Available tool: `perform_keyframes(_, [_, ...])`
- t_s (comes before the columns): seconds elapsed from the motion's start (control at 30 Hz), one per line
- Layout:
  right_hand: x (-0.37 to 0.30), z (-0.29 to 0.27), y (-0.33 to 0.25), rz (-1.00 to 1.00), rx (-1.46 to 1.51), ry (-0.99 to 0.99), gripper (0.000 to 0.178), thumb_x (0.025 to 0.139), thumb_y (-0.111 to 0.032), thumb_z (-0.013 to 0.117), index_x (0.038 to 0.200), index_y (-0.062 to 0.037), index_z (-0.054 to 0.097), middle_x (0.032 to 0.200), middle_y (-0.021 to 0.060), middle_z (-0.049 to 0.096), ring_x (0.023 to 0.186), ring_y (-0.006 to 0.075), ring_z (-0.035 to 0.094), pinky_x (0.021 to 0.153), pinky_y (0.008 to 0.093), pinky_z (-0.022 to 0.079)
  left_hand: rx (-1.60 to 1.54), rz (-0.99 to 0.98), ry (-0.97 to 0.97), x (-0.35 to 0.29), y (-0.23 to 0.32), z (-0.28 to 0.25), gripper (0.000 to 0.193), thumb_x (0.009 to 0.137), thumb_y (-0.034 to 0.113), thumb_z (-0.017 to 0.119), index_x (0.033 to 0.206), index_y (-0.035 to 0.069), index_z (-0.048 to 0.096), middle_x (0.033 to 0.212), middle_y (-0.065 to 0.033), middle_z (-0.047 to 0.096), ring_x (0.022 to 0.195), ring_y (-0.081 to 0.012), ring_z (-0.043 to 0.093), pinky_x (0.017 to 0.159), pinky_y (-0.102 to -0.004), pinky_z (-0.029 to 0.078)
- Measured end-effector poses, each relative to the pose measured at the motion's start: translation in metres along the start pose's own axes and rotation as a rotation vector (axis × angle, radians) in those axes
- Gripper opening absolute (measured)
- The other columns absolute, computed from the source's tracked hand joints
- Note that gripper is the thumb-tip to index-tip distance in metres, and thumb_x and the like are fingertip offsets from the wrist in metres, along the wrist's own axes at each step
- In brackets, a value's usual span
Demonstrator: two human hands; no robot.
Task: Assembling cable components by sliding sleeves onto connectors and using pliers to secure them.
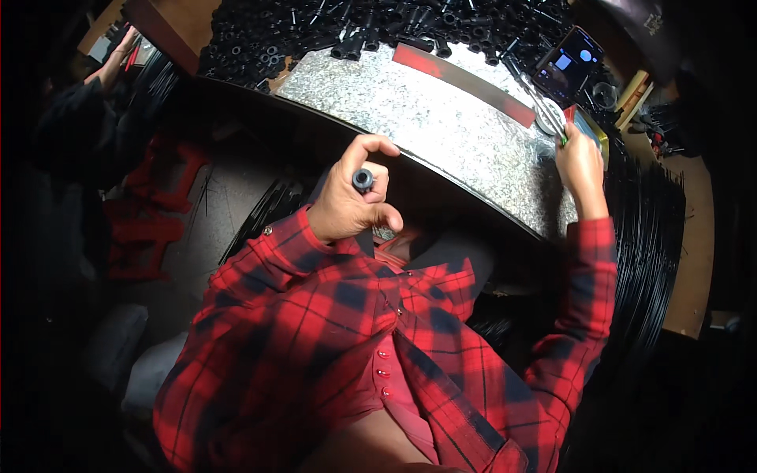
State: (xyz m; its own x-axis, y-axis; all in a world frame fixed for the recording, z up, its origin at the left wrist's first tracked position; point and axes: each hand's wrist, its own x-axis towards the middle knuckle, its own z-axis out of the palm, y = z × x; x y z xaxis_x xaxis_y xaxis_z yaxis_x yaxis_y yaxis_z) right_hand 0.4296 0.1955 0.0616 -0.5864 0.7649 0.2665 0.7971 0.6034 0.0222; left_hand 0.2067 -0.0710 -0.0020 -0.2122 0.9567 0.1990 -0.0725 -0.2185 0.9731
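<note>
Progress: we look mid-batch, one piece in work. Our left hand point(347, 197) has a black tubular part point(363, 180), open bore facing up at us, held off the near edge of the counter point(339, 91). Lower fingers curled round the part, thumb and index spread and gripping nothing.

Our right hand point(582, 165) is out over the right end of the counter, fingers closed on the near end of a slim metal tool point(542, 104) with a bit of green at the grip. Tool crosses a round white item point(554, 122); far end points toward the heap, beside the phone point(569, 63). Can't tell if we're lifting the tool or setting it down. Hands well apart, tool and part not touching.

Done: part is in hand, that's all we can confirm. No change on it that we can make out at this size.

Left: tool hasn't met the part yet. Big heap of black parts point(441, 24) along the back of the counter; can't tell finished from unfinished, so no count either way. Nothing sits on the pale stretch in front of the red-and-dark flat bar point(465, 85), so we see no separate finished row there.
</note>
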Motion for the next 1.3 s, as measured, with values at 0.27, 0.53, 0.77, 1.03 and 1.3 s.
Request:
perform_keyframes(0.27, [0.061, 0.022, 0.012, -0.014, -0.250, -0.199, 0.022, 0.079, -0.010, 0.049, 0.092, 0.0002, 0.063, 0.088, 0.0240, 0.063, 0.088, 0.0390, 0.061, 0.076, 0.0469, 0.048, -0.162, 0.102, 0.232, 0.003, 0.004, -0.013, 0.073, 0.061, 0.018, 0.086, 0.114, 0.000, 0.039, 0.055, 0.0088, 0.036, 0.052, 0.0022, 0.031, 0.051, -0.0138, 0.029])
perform_keyframes(0.53, [0.074, 0.024, 0.000, -0.001, -0.267, -0.290, 0.024, 0.077, -0.010, 0.048, 0.088, 0.0043, 0.064, 0.094, 0.0279, 0.061, 0.092, 0.0407, 0.060, 0.078, 0.0463, 0.048, -0.029, 0.066, 0.249, 0.003, 0.003, -0.023, 0.083, 0.059, 0.031, 0.084, 0.118, 0.002, 0.033, 0.055, 0.0065, 0.037, 0.050, -0.0028, 0.039, 0.050, -0.0168, 0.034])
perform_keyframes(0.77, [0.074, 0.021, 0.001, 0.006, -0.237, -0.292, 0.025, 0.076, -0.010, 0.048, 0.087, 0.0055, 0.064, 0.093, 0.0283, 0.061, 0.092, 0.0405, 0.060, 0.079, 0.0458, 0.048, -0.082, 0.088, 0.246, 0.007, 0.003, -0.013, 0.074, 0.061, 0.022, 0.086, 0.114, 0.004, 0.039, 0.056, 0.0084, 0.033, 0.053, 0.0012, 0.030, 0.051, -0.0138, 0.027])
perform_keyframes(1.03, [0.072, 0.020, -0.004, 0.058, -0.215, -0.288, 0.022, 0.075, -0.011, 0.055, 0.087, 0.0038, 0.066, 0.094, 0.0254, 0.062, 0.092, 0.0370, 0.062, 0.079, 0.0427, 0.050, -0.086, 0.075, 0.213, 0.004, 0.004, -0.012, 0.073, 0.062, 0.024, 0.085, 0.115, 0.004, 0.038, 0.056, 0.0083, 0.034, 0.052, 0.0008, 0.032, 0.051, -0.0144, 0.029])
perform_keyframes(1.3, [0.053, 0.024, 0.008, 0.027, -0.049, -0.016, 0.017, 0.079, -0.009, 0.052, 0.088, 0.0028, 0.061, 0.084, 0.0237, 0.064, 0.083, 0.0378, 0.063, 0.072, 0.0448, 0.049, -0.116, 0.094, 0.185, 0.005, 0.002, -0.009, 0.076, 0.062, 0.025, 0.085, 0.116, 0.003, 0.037, 0.056, 0.0081, 0.035, 0.052, 0.0006, 0.033, 0.051, -0.0143, 0.030])
